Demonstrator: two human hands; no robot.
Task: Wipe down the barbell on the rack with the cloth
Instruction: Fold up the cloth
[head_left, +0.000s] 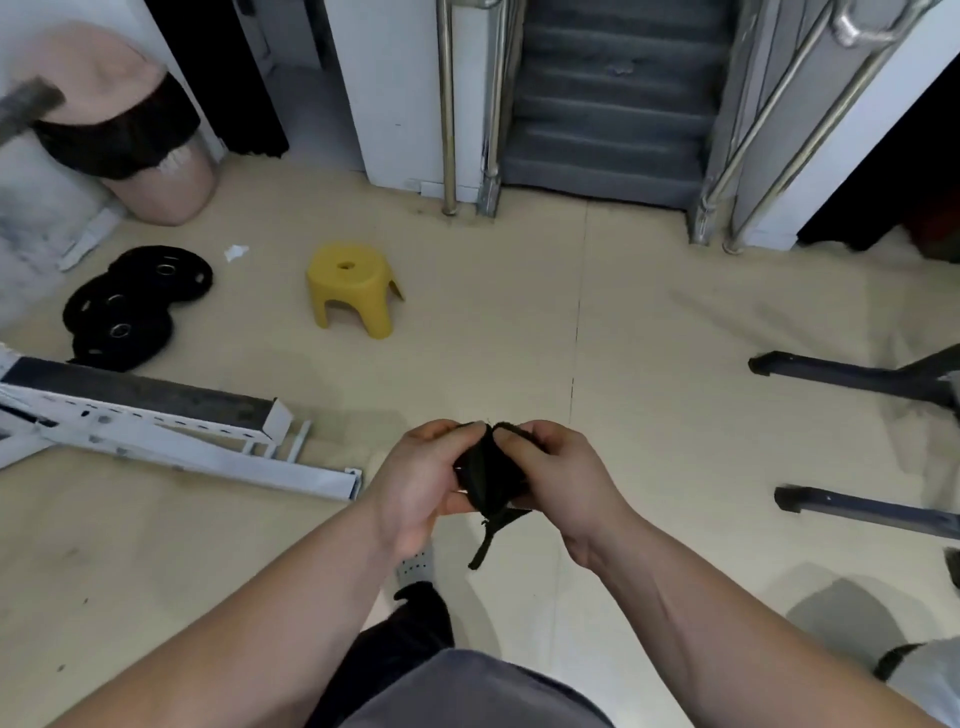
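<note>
A small black cloth (487, 475) is bunched between both hands at the lower middle of the view, above the floor. My left hand (415, 483) grips its left side and my right hand (563, 480) grips its right side, thumbs on top. A black strip of the cloth (485, 545) hangs down below the hands. A grey bar end (28, 106) shows blurred at the far left edge; no full barbell or rack with a bar is clearly in view.
A white bench frame (171, 441) lies on the floor at left. Black weight plates (135, 306) are stacked behind it. A yellow stool (353, 291) stands mid-floor. Dark equipment legs (852, 374) reach in from the right. Stairs (613, 104) with metal rails rise ahead.
</note>
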